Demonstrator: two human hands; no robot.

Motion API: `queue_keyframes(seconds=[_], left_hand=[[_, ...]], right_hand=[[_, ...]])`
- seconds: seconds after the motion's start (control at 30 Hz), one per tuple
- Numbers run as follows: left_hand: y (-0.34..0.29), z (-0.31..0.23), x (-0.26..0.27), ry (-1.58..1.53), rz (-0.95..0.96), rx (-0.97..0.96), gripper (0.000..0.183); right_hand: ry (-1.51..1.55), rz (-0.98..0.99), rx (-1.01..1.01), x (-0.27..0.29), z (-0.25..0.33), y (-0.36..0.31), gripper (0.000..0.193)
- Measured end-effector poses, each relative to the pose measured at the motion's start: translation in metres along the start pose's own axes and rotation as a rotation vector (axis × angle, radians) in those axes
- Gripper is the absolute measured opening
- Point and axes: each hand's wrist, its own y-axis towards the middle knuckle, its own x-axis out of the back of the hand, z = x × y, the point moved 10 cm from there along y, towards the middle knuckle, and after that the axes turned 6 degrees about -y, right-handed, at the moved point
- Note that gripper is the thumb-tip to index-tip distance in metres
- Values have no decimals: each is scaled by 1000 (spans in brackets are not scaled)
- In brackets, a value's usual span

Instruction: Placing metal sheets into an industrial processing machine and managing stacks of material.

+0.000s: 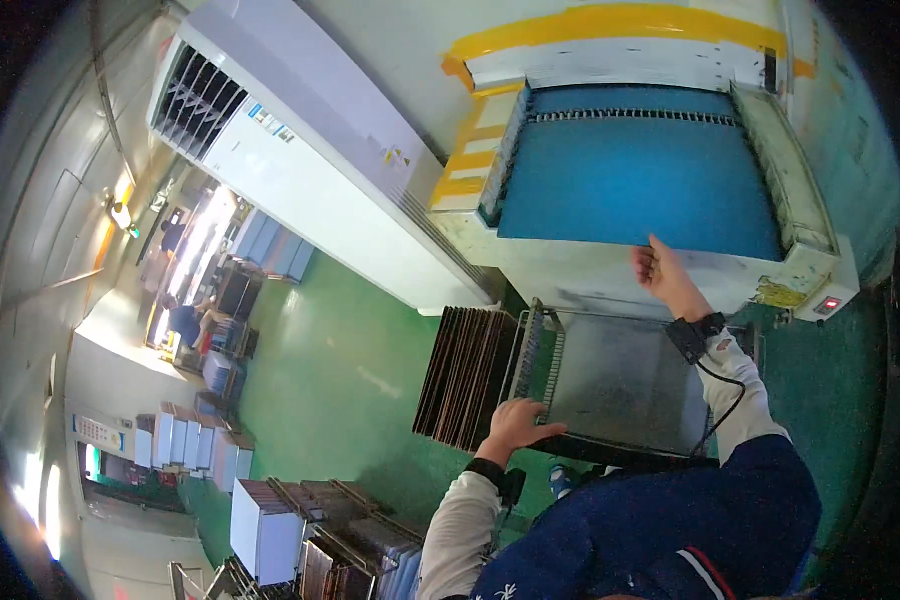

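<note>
A blue panel (630, 180) lies flat in the white machine (590, 262), across its opening. My right hand (662, 278) is at the panel's front edge. One fingertip reaches that edge while the other fingers curl loosely, and I see nothing gripped in them. Below the machine stands a metal slotted rack (555, 365) with a grey flat surface (625, 380) inside. My left hand (518, 425) is by the near left corner of this rack, its thumb stretched away from the fingers, holding nothing visible. Dark thin boards (462, 375) stand upright in a row just left of the rack.
A tall white air conditioner (310, 170) leans across the view left of the machine. Stacked boards and racks (345, 530) stand at the lower left. A red-lit switch (827, 305) is on the machine's right side. Farther left, people (185, 320) are beside benches.
</note>
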Motion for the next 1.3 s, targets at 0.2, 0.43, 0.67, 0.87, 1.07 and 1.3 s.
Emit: queue_keyframes(seconds=[0.2,0.43,0.67,0.87,1.07,1.3], left_hand=[[6,15,-9,-17,151,131,75],[9,9,7,-26,157,99,84],[17,25,-14,-72,157,33,85],[42,31,-34,-30,95,29,75],[36,28,-30,11,-23,51,76],[8,13,-21,-31,-167,-118,68]], right_hand=[[-638,255,-30,-45,-40,-86,41],[-1474,513,-183,-4,-148,-175,34],[-1443,516,-166,0,-172,-216,36],[-1454,414,-59,37,-179,-200,31],[-1498,266,56,37,-167,-207,34],[-1684,294,285,37,-174,-216,37]])
